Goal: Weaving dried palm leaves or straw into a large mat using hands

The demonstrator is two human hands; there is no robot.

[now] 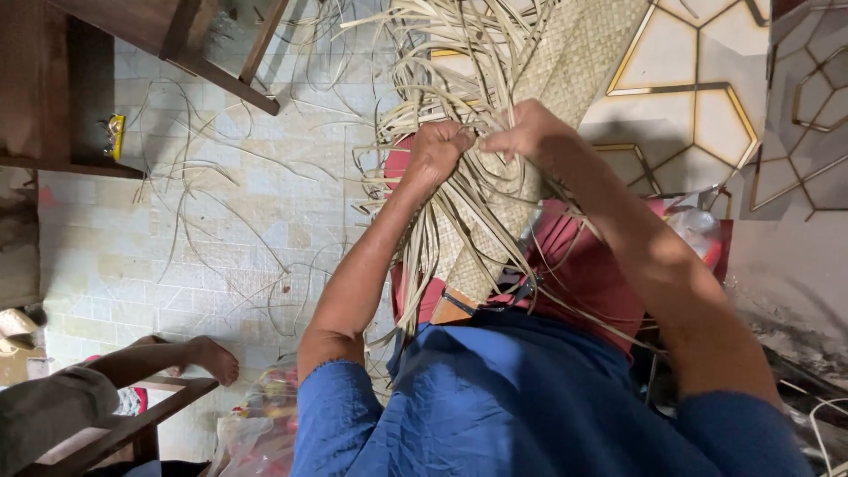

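Note:
My left hand (440,148) is closed in a fist around a bunch of pale straw strips (459,71) that fan out above it. Touching it, my right hand (530,132) pinches other strips of the same bunch. Both hands work at the loose end of a woven straw mat (574,62), which runs from the upper right down over my lap. More loose strips hang below my hands, across a red cloth (583,274) and my blue clothing (512,397).
Stray straw strips (212,203) litter the tiled floor (221,247) to the left. Another person's bare foot (208,358) and leg rest on a wooden frame (141,415) at the lower left. Dark wooden furniture (53,88) stands at the upper left. A patterned wall (698,97) is at the right.

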